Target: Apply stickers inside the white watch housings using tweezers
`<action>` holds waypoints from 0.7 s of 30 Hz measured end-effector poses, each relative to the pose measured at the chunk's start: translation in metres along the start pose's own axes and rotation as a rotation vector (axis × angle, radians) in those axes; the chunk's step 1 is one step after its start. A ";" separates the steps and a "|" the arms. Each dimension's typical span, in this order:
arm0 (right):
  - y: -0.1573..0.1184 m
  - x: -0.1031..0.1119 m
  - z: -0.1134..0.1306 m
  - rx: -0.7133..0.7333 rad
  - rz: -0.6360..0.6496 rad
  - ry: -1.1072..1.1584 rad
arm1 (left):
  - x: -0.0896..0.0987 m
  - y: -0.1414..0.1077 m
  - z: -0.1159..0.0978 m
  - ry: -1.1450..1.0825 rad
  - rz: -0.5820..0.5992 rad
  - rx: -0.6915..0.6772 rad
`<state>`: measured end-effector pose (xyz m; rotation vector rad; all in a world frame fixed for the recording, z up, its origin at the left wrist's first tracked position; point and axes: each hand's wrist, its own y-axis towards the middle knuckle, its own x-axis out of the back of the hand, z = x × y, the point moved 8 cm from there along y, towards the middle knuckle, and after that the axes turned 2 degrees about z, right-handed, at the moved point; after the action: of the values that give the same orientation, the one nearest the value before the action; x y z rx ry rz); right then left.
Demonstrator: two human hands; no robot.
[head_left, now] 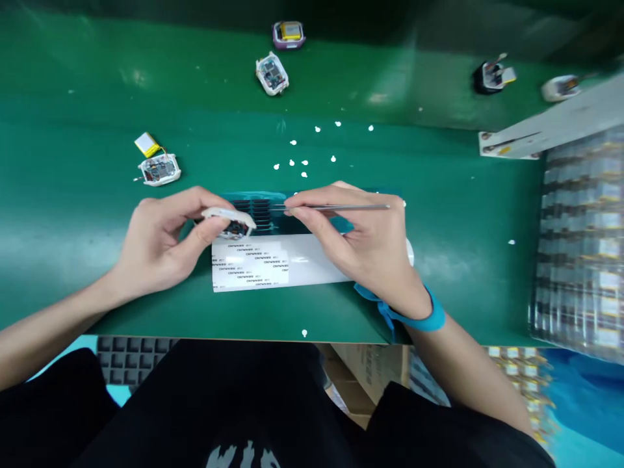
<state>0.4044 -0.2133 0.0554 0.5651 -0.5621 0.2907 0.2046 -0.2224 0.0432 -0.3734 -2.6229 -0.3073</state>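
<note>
My left hand (170, 240) pinches a white device housing (228, 213) with a circuit board showing on its lower side. In my right hand (363, 237) is a pair of metal tweezers (336, 207), lying nearly level, with the tips pointing left at a sheet of black strips (261, 213). The tips are over or touching the strips; which one I cannot tell. Below the strips lies a white printed sheet (251, 263), partly under my right hand. A blue band (431, 315) circles my right wrist.
An open housing (160, 169) with a yellow-edged battery (147, 145) lies at left. Two more units (272, 74) (288, 34) are at the back, a black one (489, 77) and a white one (560, 88) at back right. Small white pieces (305, 162) dot the green mat. Stacked clear trays (580, 247) stand right.
</note>
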 end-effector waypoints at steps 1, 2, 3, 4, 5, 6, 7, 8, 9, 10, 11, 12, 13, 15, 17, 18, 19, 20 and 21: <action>0.000 -0.003 -0.003 0.003 0.008 0.003 | -0.005 -0.001 -0.002 0.082 0.033 -0.081; 0.000 -0.005 -0.007 0.006 0.019 0.003 | -0.011 -0.002 -0.004 0.155 0.066 -0.161; 0.000 -0.008 -0.010 0.007 0.034 -0.001 | -0.016 -0.003 -0.005 0.213 0.099 -0.226; -0.001 -0.010 -0.013 0.008 0.051 -0.003 | -0.022 -0.004 -0.005 0.254 0.129 -0.268; -0.001 -0.013 -0.015 0.007 0.067 -0.005 | -0.026 -0.005 -0.003 0.285 0.156 -0.288; -0.001 -0.014 -0.017 0.003 0.078 -0.005 | -0.030 -0.005 -0.001 0.310 0.181 -0.290; 0.000 -0.015 -0.019 -0.002 0.085 -0.004 | -0.032 -0.005 0.002 0.334 0.204 -0.285; 0.000 -0.015 -0.019 -0.005 0.089 -0.004 | -0.034 -0.005 0.004 0.355 0.220 -0.278; 0.000 -0.015 -0.019 -0.008 0.087 -0.003 | -0.035 -0.005 0.006 0.370 0.228 -0.276; 0.001 -0.015 -0.019 -0.014 0.085 -0.001 | -0.035 -0.005 0.006 0.379 0.231 -0.277; 0.001 -0.014 -0.019 -0.022 0.084 0.001 | -0.035 -0.004 0.006 0.384 0.231 -0.283; 0.001 -0.013 -0.020 -0.033 0.083 0.003 | -0.034 -0.004 0.006 0.383 0.229 -0.292; 0.002 -0.013 -0.021 -0.049 0.085 0.005 | -0.034 -0.004 0.006 0.377 0.226 -0.299; 0.002 -0.012 -0.024 -0.084 0.083 0.001 | -0.033 -0.003 0.007 0.347 0.233 -0.306; 0.002 -0.011 -0.026 -0.107 0.081 0.000 | -0.033 -0.003 0.009 0.308 0.246 -0.302; 0.002 -0.010 -0.027 -0.110 0.082 0.004 | -0.033 -0.002 0.011 0.294 0.252 -0.301; 0.002 -0.010 -0.027 -0.109 0.085 0.010 | -0.033 -0.002 0.012 0.286 0.257 -0.302; 0.002 -0.011 -0.027 -0.106 0.089 0.014 | -0.033 -0.002 0.013 0.279 0.261 -0.307; 0.002 -0.011 -0.027 -0.104 0.091 0.013 | -0.034 -0.002 0.013 0.274 0.264 -0.314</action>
<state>0.4063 -0.1971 0.0310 0.4377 -0.5878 0.3492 0.2273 -0.2281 0.0155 -0.7202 -2.2265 -0.6339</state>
